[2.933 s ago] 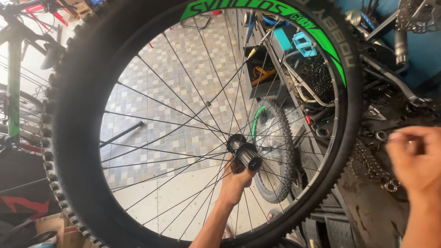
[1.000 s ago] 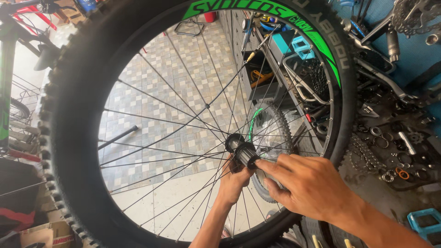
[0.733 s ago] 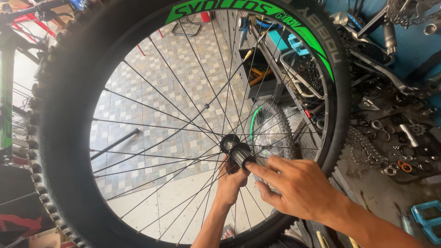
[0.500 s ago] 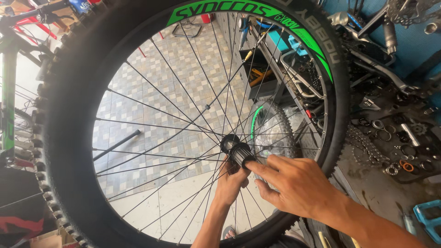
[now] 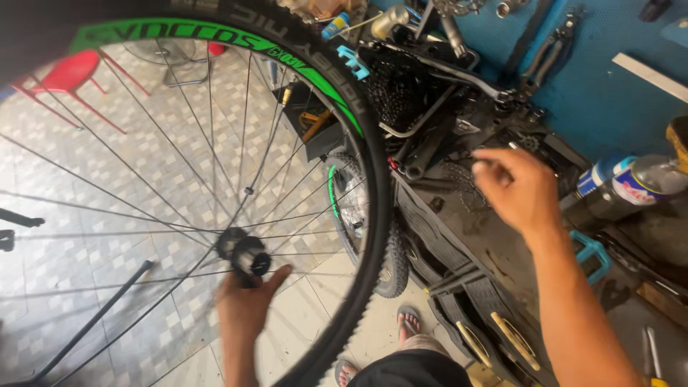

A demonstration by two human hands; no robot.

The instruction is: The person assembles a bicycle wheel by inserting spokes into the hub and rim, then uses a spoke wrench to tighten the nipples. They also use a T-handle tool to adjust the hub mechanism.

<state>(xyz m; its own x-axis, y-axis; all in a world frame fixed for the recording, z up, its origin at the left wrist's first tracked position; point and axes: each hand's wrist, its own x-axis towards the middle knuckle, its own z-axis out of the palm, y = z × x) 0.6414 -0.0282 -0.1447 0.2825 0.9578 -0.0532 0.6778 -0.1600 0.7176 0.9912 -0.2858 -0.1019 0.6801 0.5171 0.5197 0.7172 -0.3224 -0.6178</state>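
The left hand [image 5: 247, 301] gripped the black metal hub [image 5: 244, 254] of the green-rimmed spoked bicycle wheel [image 5: 215, 179], holding it upright. Well right of the hub, the right hand [image 5: 517, 190] hovered, fingers loosely curled, empty, above the cluttered dark surface [image 5: 502, 258].

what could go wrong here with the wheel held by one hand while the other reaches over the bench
Only the left hand holds the bicycle wheel, at its hub; it might tip or swing. The right hand reaches over a crowded workbench and may knock the spray can or snag on greasy parts.
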